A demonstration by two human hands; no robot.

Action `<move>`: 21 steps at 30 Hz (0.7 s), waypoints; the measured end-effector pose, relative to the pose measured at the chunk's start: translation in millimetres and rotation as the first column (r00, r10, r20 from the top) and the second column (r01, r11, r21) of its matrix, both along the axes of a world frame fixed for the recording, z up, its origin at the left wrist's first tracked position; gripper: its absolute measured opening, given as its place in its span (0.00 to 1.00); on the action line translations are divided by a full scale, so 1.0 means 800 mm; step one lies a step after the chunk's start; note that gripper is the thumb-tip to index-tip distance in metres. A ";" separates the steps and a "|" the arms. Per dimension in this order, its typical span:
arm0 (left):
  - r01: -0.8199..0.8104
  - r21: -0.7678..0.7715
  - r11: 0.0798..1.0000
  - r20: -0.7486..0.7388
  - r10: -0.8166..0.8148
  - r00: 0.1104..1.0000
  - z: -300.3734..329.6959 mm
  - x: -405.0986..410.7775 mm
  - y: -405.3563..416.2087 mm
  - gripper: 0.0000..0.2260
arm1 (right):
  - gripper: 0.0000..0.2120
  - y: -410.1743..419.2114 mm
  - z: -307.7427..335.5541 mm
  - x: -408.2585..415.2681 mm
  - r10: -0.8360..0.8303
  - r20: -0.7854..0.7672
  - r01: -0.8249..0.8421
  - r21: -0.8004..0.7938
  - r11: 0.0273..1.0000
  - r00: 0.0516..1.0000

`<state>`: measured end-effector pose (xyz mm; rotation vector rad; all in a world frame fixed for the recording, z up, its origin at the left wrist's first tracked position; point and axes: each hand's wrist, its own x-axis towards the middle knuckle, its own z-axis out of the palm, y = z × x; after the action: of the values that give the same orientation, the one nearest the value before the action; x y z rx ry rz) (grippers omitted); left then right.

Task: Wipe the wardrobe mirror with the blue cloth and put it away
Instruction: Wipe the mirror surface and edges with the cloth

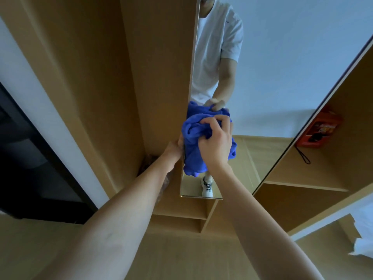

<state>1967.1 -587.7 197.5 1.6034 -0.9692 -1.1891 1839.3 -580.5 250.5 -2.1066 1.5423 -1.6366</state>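
- Looking down from the head camera, we see both bare forearms reaching forward to the wardrobe mirror [262,87], a tall glass panel on a door whose left edge meets the light wood wardrobe [157,67]
- Right hand [216,142]: fingers curled into the blue cloth [193,156], gripping it bunched and pressing it onto the glass near the mirror's left edge, in its lower part
- Blue cloth: crumpled under the right hand, a loose fold hanging below the wrist; its reflection shows just above, touching it in the glass
- Left hand [176,147]: at the mirror's left edge, just beside the cloth; fingers mostly hidden behind the cloth and door edge, so we cannot tell whether they hold the edge or the cloth
- Mirror reflection: a person in a white T-shirt [216,47], one arm extended to the cloth, and a white shoe [207,187] near the bottom edge
- Right of the mirror: open wardrobe compartment with a shelf [302,185]; an orange-red packet [319,130] with a dark cord hangs or leans against its back wall
- Left: white wall strip [40,102] and a dark panel [26,158]
- Floor [161,255]: pale wood
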 end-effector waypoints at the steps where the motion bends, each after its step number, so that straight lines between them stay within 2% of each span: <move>1: 0.009 0.000 1.000 -0.024 -0.009 1.000 -0.002 0.003 -0.001 0.16 | 0.21 0.000 -0.009 0.000 -0.002 -0.046 0.002 -0.008 1.000 0.999; 3: 0.005 -0.014 1.000 -0.117 -0.006 0.993 0.003 0.004 0.001 0.16 | 0.19 0.005 -0.042 -0.002 -0.005 -0.145 0.007 0.014 1.000 0.989; 4: 0.006 -0.006 1.000 -0.141 -0.007 0.990 0.007 0.004 0.004 0.20 | 0.18 0.009 -0.060 -0.004 0.000 -0.189 0.010 0.055 0.998 0.982; 6: 0.067 0.038 0.997 -0.040 -0.066 0.997 0.011 0.005 0.009 0.33 | 0.16 0.016 -0.090 -0.008 0.027 -0.261 0.015 0.158 0.987 0.965; 8: 0.115 0.067 0.991 0.025 -0.116 0.993 0.008 0.009 0.012 0.40 | 0.16 0.022 -0.103 -0.011 0.057 -0.259 0.006 0.236 0.972 0.964; 10: 0.120 0.041 0.992 0.001 -0.120 0.993 0.005 0.012 0.010 0.39 | 0.18 0.029 -0.095 -0.008 0.036 -0.159 0.009 0.274 0.962 0.987; 11: 0.117 0.014 0.993 -0.024 -0.117 0.993 0.002 0.012 0.009 0.35 | 0.19 0.031 -0.084 -0.004 0.004 -0.091 0.020 0.262 0.965 0.996; 13: 0.103 -0.031 0.994 -0.060 -0.105 0.993 -0.002 0.013 0.008 0.24 | 0.20 0.033 -0.050 0.003 -0.053 0.050 0.044 0.172 0.984 0.997; 15: 0.122 -0.002 0.992 -0.079 -0.122 0.989 -0.010 0.014 0.010 0.21 | 0.21 0.031 -0.014 0.012 -0.065 0.124 0.058 0.055 0.997 0.990; 19: 0.153 0.013 0.988 -0.151 -0.149 0.977 -0.033 0.021 0.001 0.30 | 0.21 0.020 0.002 0.024 -0.079 0.052 0.079 0.001 0.997 0.996; 21: 0.156 -0.017 0.988 -0.174 -0.157 0.972 -0.022 0.020 0.010 0.24 | 0.20 0.023 -0.023 0.024 -0.087 -0.029 0.088 0.009 0.996 0.996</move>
<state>1983.0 -579.8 179.6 1.4135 -0.9960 -1.4108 1858.2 -562.3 232.3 -2.0945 1.6707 -1.6276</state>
